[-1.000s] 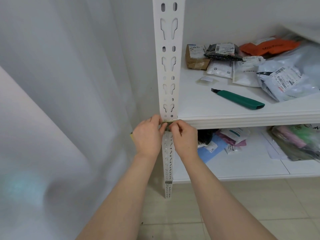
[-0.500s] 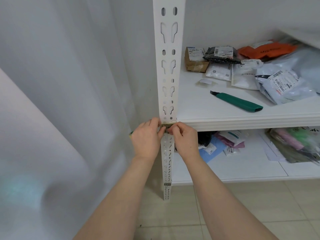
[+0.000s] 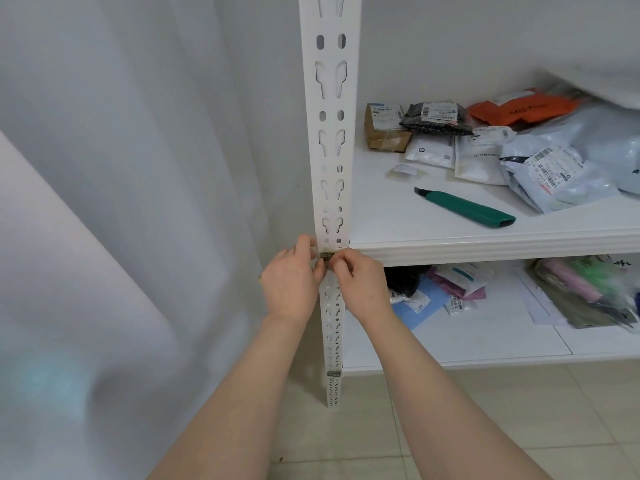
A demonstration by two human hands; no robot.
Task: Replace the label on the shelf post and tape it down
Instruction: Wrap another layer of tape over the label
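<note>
A white slotted shelf post runs top to bottom through the middle of the head view. A small olive-brown label sits across the post at the height of the middle shelf's edge. My left hand is on the post's left side, fingertips pinching the label's left end. My right hand is on the right side, thumb and forefinger pinching the label's right end. Most of the label is hidden by my fingers. A second small label is on the post near the floor.
A green utility knife lies on the middle shelf, with a scrap of white paper and a heap of mail parcels behind. The lower shelf holds more packets. A white curtain hangs left; tiled floor below.
Both hands have stayed on the label at the post. The view has shifted slightly downward, so the post and shelves sit a little higher in the frame.
</note>
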